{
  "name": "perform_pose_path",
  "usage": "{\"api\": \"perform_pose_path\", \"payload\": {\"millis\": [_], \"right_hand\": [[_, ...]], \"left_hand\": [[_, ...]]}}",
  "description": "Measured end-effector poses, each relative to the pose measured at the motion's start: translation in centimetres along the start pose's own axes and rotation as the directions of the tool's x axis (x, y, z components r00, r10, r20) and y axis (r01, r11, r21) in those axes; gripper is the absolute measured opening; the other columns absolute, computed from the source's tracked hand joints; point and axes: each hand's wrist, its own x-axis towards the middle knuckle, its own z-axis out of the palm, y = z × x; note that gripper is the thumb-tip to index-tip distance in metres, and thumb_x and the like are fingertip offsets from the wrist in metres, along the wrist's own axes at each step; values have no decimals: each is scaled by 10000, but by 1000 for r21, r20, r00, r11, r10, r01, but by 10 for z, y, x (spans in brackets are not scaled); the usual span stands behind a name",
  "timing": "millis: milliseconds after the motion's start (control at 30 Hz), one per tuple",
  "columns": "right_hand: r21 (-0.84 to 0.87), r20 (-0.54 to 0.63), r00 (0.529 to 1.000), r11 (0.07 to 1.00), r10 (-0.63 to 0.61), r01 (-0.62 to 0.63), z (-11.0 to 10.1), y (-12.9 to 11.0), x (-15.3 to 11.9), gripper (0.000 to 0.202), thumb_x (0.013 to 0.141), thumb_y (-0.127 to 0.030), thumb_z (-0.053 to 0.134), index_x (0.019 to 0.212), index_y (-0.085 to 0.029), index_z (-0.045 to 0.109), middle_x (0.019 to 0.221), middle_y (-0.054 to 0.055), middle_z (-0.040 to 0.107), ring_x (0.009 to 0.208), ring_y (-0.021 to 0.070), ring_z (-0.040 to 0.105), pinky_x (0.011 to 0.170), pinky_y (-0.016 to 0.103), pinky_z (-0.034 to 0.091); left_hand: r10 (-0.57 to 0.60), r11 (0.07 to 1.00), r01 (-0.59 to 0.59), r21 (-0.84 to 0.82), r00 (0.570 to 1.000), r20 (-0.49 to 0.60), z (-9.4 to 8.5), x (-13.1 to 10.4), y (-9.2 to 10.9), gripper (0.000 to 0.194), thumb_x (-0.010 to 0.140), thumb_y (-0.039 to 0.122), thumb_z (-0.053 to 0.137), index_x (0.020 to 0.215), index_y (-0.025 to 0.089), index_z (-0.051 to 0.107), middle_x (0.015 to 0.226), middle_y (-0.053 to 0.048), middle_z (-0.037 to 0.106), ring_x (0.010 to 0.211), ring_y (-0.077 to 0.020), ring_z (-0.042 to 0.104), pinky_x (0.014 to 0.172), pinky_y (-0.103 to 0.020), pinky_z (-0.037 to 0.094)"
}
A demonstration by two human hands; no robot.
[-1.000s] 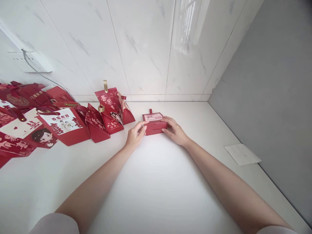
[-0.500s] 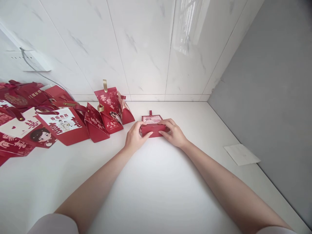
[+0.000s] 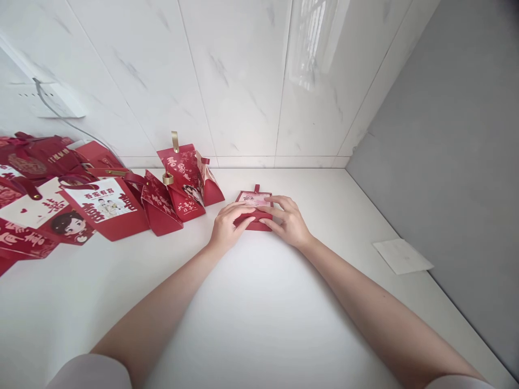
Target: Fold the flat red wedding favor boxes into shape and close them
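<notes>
Both hands press a small red box (image 3: 255, 212) on the white counter (image 3: 259, 302) — left hand (image 3: 225, 226) and right hand (image 3: 288, 220) fingers extended flat, touching its top, not clenched.

The small red box (image 3: 255, 212) lies flat on the white counter (image 3: 259, 302), close to its far edge, at about twelve o'clock from the person. It is low and rectangular, deep red on its sides, with a pale pink printed panel on its top face (the print is too small to read) and a short red tab sticking out from its far edge at twelve o'clock. Its near part is covered by fingers from both sides.
</notes>
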Motion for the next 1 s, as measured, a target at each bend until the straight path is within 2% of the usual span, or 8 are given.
{"api": "perform_pose_path", "payload": {"millis": [200,400,500,600,733,833,900,1000], "right_hand": [[141,11,1000,990,20,-21,2,-2,0,312,945,-436,583,1233,-356,671,1210,47,655,1145,262,570,1027,468,477],[150,23,1000,988,16,-19,2,2,0,309,965,-408,557,1246,-335,662,1229,43,655,1164,246,569,1045,458,467],[157,53,998,987,33,-41,0,6,-1,336,999,-397,485,1291,-311,627,1295,41,635,1237,234,538,1093,451,432],[141,118,984,979,131,-147,-1,13,-2,449,996,-448,465,1409,-279,512,1453,58,529,1366,249,446,1154,472,370],[63,190,944,956,270,-286,1,19,-3,727,919,-545,557,1525,-235,305,1519,126,445,1362,321,463,1101,532,420],[20,226,955,980,190,-199,2,16,-2,514,943,-497,529,1370,-210,514,1291,132,637,1178,322,606,1000,515,498],[15,200,969,989,144,-150,1,11,-2,400,976,-454,482,1281,-215,584,1192,119,678,1118,303,636,980,495,517],[30,13,993,993,115,-115,-2,2,-2,404,1001,-414,450,1370,-260,510,1364,107,577,1275,276,551,1062,475,485]], "left_hand": [[-27,999,28,37,1000,-7,-1,1,-1,143,918,309,606,958,275,739,1045,-8,761,1035,-211,692,967,-419,491],[-28,999,28,18,999,15,0,-2,-1,224,979,292,482,1026,254,698,1110,-26,738,1189,-207,622,1051,-418,453],[-133,988,132,-76,991,-5,0,-3,-4,263,991,325,449,1168,230,619,1275,-72,654,1276,-202,558,1068,-389,449],[-280,955,277,-109,960,-12,0,-3,-9,365,971,421,475,1270,224,548,1418,-111,533,1354,-231,477,1064,-384,446],[-434,894,439,-91,898,71,-2,-2,-10,403,985,503,385,1245,253,565,1315,-69,616,1255,-247,552,1061,-407,425],[-480,862,490,-130,871,101,-4,-1,-9,415,970,527,394,1225,251,571,1232,-54,655,1145,-246,606,946,-369,484],[-495,826,506,-248,862,110,-4,-2,-11,396,944,520,438,1180,236,581,1233,-59,649,1113,-242,614,875,-351,515],[-552,684,570,-456,813,188,-3,-2,-17,382,893,508,500,1132,219,570,1219,-69,641,1049,-233,634,775,-347,556]]}}
